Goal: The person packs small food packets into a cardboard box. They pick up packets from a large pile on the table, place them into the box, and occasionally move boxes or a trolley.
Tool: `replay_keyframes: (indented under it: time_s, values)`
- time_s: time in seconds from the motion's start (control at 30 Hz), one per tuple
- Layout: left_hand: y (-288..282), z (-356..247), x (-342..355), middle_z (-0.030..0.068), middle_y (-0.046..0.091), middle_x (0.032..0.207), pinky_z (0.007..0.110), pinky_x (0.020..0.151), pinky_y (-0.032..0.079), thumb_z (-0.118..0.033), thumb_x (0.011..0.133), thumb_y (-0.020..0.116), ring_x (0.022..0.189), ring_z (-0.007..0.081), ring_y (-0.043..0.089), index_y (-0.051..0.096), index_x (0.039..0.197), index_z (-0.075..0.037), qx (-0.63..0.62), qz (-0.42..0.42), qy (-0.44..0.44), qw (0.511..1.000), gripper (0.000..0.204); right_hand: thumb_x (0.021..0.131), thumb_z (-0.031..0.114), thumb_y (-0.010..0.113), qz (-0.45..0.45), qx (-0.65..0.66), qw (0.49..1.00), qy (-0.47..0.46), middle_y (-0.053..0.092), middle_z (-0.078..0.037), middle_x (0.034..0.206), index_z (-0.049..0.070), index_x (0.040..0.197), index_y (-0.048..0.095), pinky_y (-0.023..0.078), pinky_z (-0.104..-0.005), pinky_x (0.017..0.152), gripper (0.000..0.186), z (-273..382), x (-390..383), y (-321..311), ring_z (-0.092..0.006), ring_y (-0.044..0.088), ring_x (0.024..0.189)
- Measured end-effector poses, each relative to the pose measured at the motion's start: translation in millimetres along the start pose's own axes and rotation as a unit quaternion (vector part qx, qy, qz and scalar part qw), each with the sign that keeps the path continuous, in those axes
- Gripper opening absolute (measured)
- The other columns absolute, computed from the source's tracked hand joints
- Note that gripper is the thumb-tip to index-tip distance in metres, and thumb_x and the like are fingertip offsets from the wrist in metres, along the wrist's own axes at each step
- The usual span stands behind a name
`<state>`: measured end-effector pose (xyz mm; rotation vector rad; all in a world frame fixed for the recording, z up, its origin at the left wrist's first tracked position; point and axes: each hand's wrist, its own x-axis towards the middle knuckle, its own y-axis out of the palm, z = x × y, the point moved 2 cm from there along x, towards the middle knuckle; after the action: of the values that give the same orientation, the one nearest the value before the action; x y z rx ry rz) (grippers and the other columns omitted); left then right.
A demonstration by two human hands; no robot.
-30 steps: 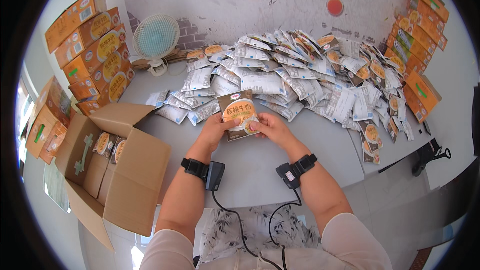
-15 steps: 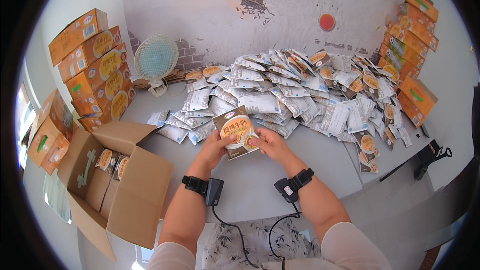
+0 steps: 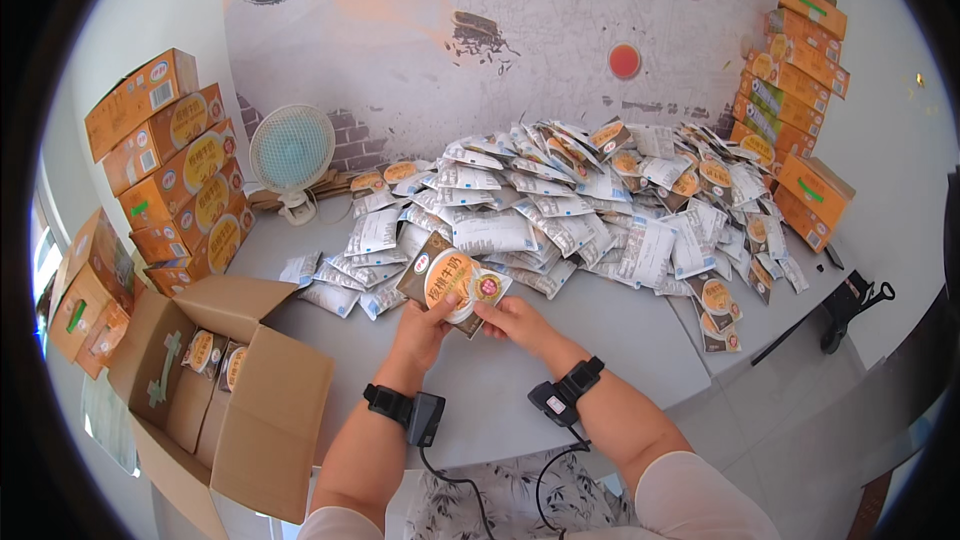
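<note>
Between my hands is a brown and orange sachet [image 3: 452, 278], its printed front facing up and its body tilted. My left hand [image 3: 424, 325] is closed on the lower left edge, thumb on top. The lower right corner is pinched by my right hand [image 3: 515, 323]. Right behind the sachet spreads a big heap of similar sachets [image 3: 560, 205], many showing white backs. An opened cardboard box [image 3: 270, 395] stands to the left of my left arm, with a few sachets [image 3: 204, 352] at its far end.
Stacked orange cartons [image 3: 175, 165] rise at the left, and another carton stack [image 3: 795, 70] at the far right. A small fan [image 3: 291, 152] stands on the grey table [image 3: 600, 350] near the wall. Cables hang from the black bands [image 3: 392, 403] on my wrists.
The sachet has turned and tilted in my hands, and both hands have shifted slightly left. The whole view has shifted a little; the heap and the box look the same.
</note>
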<state>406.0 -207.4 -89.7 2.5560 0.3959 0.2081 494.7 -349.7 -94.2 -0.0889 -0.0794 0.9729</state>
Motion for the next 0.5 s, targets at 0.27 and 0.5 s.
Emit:
replay_keyframes:
  time_s: [0.27,0.5]
  values:
    - [0.8,2.0,0.2,0.0074,0.059,0.108,0.032,0.082,0.048,-0.011,0.082,0.064,0.097,0.0178,0.058,0.05,0.114,-0.004,0.005,-0.017,0.018,1.0,0.036,0.086,0.044,0.055,-0.001,-0.026,0.999,-0.026,0.054,0.003,0.061,0.007,0.076,0.061,0.039,-0.0191,0.052,0.039,-4.0,1.2,7.4,-0.0054,0.05,0.056]
    - [7.6,-1.7,-3.6,0.0069,0.059,0.109,0.032,0.083,0.047,-0.01,0.082,0.063,0.098,0.0181,0.058,0.049,0.115,-0.004,-0.041,-0.009,0.03,0.999,0.037,0.088,0.039,0.055,-0.051,-0.075,0.994,-0.059,0.052,0.003,0.058,0.007,0.077,0.061,0.036,-0.0196,0.048,0.034,1.5,-2.3,8.9,-0.0052,0.048,0.053]
